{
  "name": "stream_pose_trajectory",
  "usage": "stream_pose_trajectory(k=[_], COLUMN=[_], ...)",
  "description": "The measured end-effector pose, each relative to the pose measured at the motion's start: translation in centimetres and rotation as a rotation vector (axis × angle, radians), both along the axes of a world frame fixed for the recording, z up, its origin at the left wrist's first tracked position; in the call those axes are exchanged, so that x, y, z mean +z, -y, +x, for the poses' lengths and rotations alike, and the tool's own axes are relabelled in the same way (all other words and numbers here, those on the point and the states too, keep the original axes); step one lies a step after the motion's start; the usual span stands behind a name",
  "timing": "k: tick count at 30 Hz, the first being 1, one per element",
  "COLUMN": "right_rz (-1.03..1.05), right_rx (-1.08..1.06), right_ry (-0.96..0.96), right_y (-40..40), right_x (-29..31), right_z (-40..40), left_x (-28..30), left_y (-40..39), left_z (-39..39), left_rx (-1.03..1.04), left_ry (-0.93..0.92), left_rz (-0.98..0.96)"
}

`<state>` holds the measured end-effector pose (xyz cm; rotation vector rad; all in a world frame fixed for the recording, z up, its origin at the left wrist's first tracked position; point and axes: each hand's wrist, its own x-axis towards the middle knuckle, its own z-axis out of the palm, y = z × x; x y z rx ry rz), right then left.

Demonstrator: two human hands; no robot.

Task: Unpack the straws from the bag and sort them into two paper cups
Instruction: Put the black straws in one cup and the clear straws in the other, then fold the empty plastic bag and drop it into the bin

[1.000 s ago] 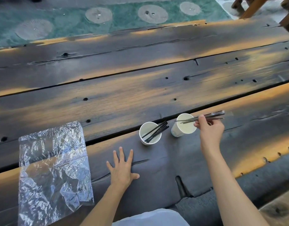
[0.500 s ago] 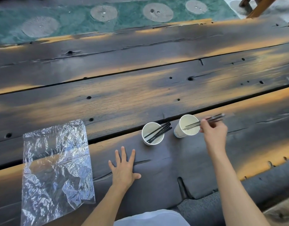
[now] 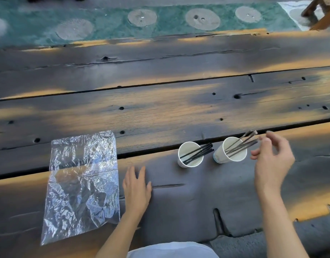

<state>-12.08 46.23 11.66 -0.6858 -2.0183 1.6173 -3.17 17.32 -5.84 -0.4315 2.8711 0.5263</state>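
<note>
Two white paper cups stand side by side on the dark wooden table (image 3: 160, 112). The left cup (image 3: 190, 154) holds several black straws (image 3: 197, 153) leaning right. The right cup (image 3: 233, 149) holds several more black straws (image 3: 242, 143), also leaning right over its rim. My right hand (image 3: 272, 161) hovers just right of that cup, fingers spread and holding nothing, a small gap from the straw tips. My left hand (image 3: 137, 190) lies flat on the table, palm down, between the bag and the left cup. The clear plastic bag (image 3: 82, 185) lies flat and crumpled at the left.
Wide gaps run between the table planks, one just behind the cups. A notch (image 3: 218, 218) cuts into the near edge below the cups. Beyond the far edge lies a green floor with round grey discs (image 3: 202, 18). Wooden furniture legs (image 3: 320, 12) stand at the top right.
My right hand carried a bunch of black straws to the right cup, dropped them in and let go; its fingers have spread. My left hand has stayed flat on the table.
</note>
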Motion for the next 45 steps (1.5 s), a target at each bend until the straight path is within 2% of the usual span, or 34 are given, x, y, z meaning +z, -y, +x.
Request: stream_pose_trajectory(k=[2, 4, 7, 9, 11, 13, 14, 16, 19, 21, 22, 24, 25, 29, 31, 33, 35, 37, 38, 41, 44, 45], right_rz=[-0.063, -0.139, -0.254, -0.270, -0.153, 0.067, 0.162, 0.255, 0.138, 0.043, 0.013, -0.007, -0.007, -0.225, -0.324, -0.248, -0.005, 0.283, 0.363, 0.457, 0.737, 0.835], right_rx=[0.204, 0.477, 0.801, 0.926, 0.977, 1.014, 1.024, 1.036, 0.980, 0.977, 0.990, 0.989, 0.973, 0.874, 0.821, 0.817, 0.851, 0.882, 0.891, 0.947, 1.064, 1.075], right_ry=[0.077, 0.200, 0.428, 0.596, 0.737, 0.865, 0.925, 1.006, 1.068, 1.122, 1.134, 1.124, 1.109, 1.053, 1.022, 0.984, 0.918, 0.839, 0.844, 1.011, 1.216, 1.217], right_y=[3.0, 6.7, 12.3, 15.4, 17.2, 18.1, 18.3, 18.4, 18.8, 19.1, 19.1, 19.3, 19.3, 19.3, 19.0, 18.3, 16.9, 15.4, 14.8, 13.2, 12.1, 12.0], right_x=[0.7, 0.5, -1.7, -4.8, -9.0, -13.4, -15.0, -17.2, -18.0, -17.5, -17.5, -17.6, -17.6, -17.5, -17.4, -17.4, -17.9, -18.5, -18.7, -19.7, -18.7, -18.2], right_z=[0.5, 1.2, 3.0, 4.7, 6.2, 7.4, 7.9, 8.8, 9.9, 10.3, 10.5, 10.7, 10.8, 10.8, 10.7, 10.6, 10.2, 9.9, 9.8, 9.4, 8.8, 8.4], left_x=[0.3, 0.1, -0.4, -0.9, -1.3, -1.0, -0.6, 0.2, 0.7, 0.8, 0.8, -0.1, -0.8, -1.3, -0.7, -0.6, -1.0, -1.0, -0.9, -0.8, -0.9, -0.6], left_y=[2.3, 4.5, 6.2, 5.7, 4.5, 3.4, 3.1, 3.7, 6.3, 8.6, 9.6, 11.7, 12.5, 13.6, 13.3, 13.0, 12.7, 12.3, 12.1, 11.6, 12.1, 12.3], left_z=[1.2, 3.0, 5.8, 6.8, 7.1, 7.2, 7.2, 7.6, 9.7, 11.6, 12.6, 14.7, 15.5, 16.5, 15.8, 15.2, 14.9, 14.6, 14.3, 13.5, 13.0, 12.7], left_rx=[0.190, 0.324, 0.422, 0.423, 0.385, 0.393, 0.394, 0.464, 0.766, 1.035, 1.180, 1.376, 1.403, 1.381, 1.394, 1.356, 1.293, 1.228, 1.193, 1.077, 0.882, 0.820], left_ry=[-0.019, 0.036, 0.185, 0.243, 0.183, 0.078, 0.021, -0.063, -0.131, -0.064, 0.000, 0.128, 0.161, 0.052, 0.094, 0.104, 0.068, 0.088, 0.113, 0.209, 0.305, 0.328], left_rz=[-0.042, -0.083, -0.092, -0.020, 0.218, 0.527, 0.598, 0.592, 0.388, 0.230, 0.221, 0.309, 0.372, 0.754, 0.959, 1.042, 0.986, 0.939, 0.936, 0.911, 0.612, 0.511])
